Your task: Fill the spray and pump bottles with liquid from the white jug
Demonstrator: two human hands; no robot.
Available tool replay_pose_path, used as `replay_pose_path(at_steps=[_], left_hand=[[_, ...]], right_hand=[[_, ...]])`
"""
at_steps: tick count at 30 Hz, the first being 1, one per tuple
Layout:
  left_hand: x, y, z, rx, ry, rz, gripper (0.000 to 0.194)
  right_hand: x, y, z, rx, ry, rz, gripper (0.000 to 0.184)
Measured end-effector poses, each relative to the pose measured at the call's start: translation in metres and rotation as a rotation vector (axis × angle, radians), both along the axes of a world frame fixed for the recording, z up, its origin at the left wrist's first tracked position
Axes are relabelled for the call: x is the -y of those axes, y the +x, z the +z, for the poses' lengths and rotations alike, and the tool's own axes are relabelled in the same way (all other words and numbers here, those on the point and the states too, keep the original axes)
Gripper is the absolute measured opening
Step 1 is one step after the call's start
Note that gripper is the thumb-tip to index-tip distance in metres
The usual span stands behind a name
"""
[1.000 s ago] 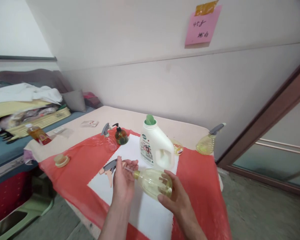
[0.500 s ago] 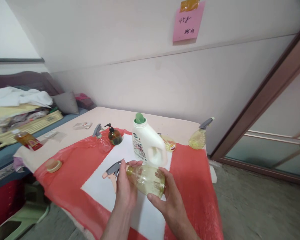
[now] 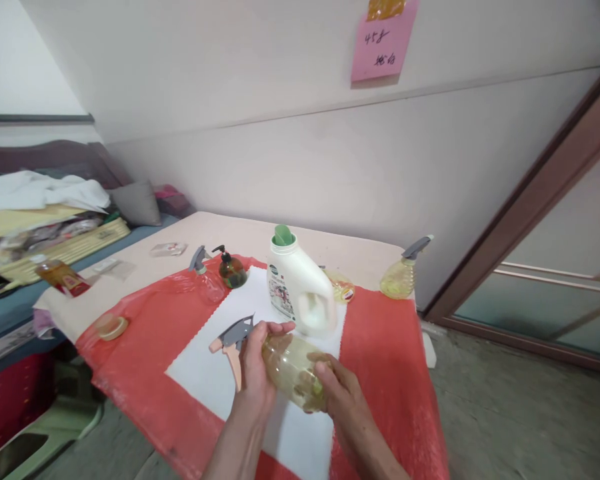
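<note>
A clear yellowish spray bottle (image 3: pixel 289 368) lies on its side in the air above the white cloth (image 3: pixel 200 363), its grey and pink trigger head (image 3: pixel 236 335) pointing left. Around the neck end, my left hand (image 3: pixel 259 373) is closed, fingers partly behind the bottle. My right hand (image 3: pixel 343 387) grips the base end, thumb on the upper side. Just beyond stands a white detergent jug (image 3: pixel 305 287) with a green cap (image 3: pixel 283 235) in its mouth.
Behind on the red sheet (image 3: pixel 380 353) are a brown pump bottle (image 3: pixel 233 272), a clear spray bottle (image 3: pixel 211 283), a yellow bottle (image 3: pixel 341 287) lying down and another yellow spray bottle (image 3: pixel 399 279). A tape roll (image 3: pixel 113 328) lies at left.
My right hand has turned, its thumb moving from below the bottle's base up onto its side. The bottle's base end has tipped slightly down. My left hand keeps hold of the neck.
</note>
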State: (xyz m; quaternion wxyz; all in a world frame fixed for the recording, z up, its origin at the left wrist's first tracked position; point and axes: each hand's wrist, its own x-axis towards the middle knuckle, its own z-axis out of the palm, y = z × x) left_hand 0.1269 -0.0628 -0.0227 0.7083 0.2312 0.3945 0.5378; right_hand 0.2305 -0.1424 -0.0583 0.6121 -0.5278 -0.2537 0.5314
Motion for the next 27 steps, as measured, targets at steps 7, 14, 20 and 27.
replay_pose_path(at_steps=[7,14,20,27], left_hand=[[-0.009,-0.006,-0.004,0.010,-0.027,0.101,0.031],[-0.010,-0.012,0.000,0.007,-0.014,0.076,0.032],[-0.010,-0.012,-0.002,-0.051,-0.005,0.101,0.032],[-0.013,-0.017,0.003,-0.020,-0.038,0.045,0.035]], right_hand=[[0.002,-0.007,0.001,-0.057,-0.002,0.035,0.072],[0.001,-0.014,-0.002,-0.046,0.002,0.143,0.075],[-0.006,-0.013,-0.012,-0.202,-0.183,0.181,0.082],[0.003,-0.013,-0.010,0.379,0.050,0.069,0.089]])
